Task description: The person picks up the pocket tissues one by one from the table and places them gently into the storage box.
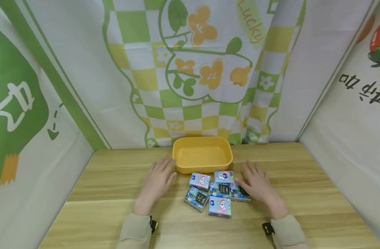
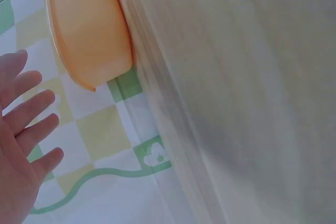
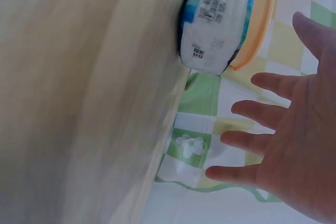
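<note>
Several small tissue packs lie close together on the table in the head view. Some are pink and blue with a cartoon bear, like the front pack (image 1: pixel 220 206); others are dark blue with a black label, like the left pack (image 1: pixel 196 198). Behind them stands a yellow plastic basin (image 1: pixel 202 169). My left hand (image 1: pixel 157 181), fingers spread and relaxed, is by the basin's left side. To the right of the packs is my right hand (image 1: pixel 259 183), its thumb overlapping the rightmost pack (image 1: pixel 239 194). In the right wrist view that hand's fingers are straight, beside a pack (image 3: pixel 215 24).
The wooden table (image 1: pixel 99 204) carries the packs and basin. A checkered cloth curtain (image 1: pixel 205 117) hangs right behind the basin at the table's back edge. White printed cloth walls (image 1: pixel 342 138) rise on both sides.
</note>
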`<state>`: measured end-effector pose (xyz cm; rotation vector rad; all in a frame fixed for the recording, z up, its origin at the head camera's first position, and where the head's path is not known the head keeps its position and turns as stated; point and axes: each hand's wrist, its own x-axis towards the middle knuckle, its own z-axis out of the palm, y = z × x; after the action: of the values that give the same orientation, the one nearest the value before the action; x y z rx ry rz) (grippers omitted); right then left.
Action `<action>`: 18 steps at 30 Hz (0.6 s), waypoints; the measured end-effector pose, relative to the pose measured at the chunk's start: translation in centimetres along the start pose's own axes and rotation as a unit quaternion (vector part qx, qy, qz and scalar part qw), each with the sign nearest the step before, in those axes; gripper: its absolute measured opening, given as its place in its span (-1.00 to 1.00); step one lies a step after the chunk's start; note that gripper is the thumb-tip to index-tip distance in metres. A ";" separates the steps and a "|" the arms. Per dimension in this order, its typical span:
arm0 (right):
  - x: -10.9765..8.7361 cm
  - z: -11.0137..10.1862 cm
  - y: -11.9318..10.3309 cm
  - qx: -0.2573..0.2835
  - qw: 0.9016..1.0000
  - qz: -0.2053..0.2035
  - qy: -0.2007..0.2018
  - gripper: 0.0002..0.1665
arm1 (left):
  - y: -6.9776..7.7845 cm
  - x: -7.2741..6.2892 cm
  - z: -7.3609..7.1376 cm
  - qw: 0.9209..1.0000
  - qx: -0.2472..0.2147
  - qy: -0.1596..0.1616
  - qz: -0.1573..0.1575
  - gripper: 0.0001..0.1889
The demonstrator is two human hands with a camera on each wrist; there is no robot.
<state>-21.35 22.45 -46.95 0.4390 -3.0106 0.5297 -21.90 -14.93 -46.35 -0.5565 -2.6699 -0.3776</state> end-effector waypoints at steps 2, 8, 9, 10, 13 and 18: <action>-0.1 -0.1 0.0 -0.005 1.000 -0.007 -0.004 -0.12 | 0.1 0.3 0.0 1.000 0.003 0.000 0.009 -0.49; -0.2 -0.2 -0.1 -0.016 0.999 -0.027 -0.014 -0.11 | 0.3 0.8 -0.1 1.000 0.005 -0.017 0.012 -0.53; -0.3 -0.2 -0.1 -0.015 0.999 -0.028 -0.015 -0.12 | 0.3 0.9 -0.1 1.000 0.004 -0.020 0.012 -0.53; -0.3 -0.3 -0.1 -0.014 0.999 -0.030 -0.017 -0.13 | 0.4 0.9 -0.1 1.000 0.002 -0.022 0.011 -0.54; -0.3 -0.4 -0.2 -0.008 0.999 -0.034 -0.023 -0.17 | 0.3 1.2 0.0 1.000 0.001 -0.026 0.011 -0.56; -0.5 -0.6 -0.3 -0.005 0.999 -0.034 -0.042 -0.17 | 0.5 1.4 -0.1 0.999 -0.002 -0.031 0.013 -0.62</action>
<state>-20.79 22.55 -46.38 0.5745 -3.0628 0.5045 -22.83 -14.11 -45.59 -0.6128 -2.7198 -0.3652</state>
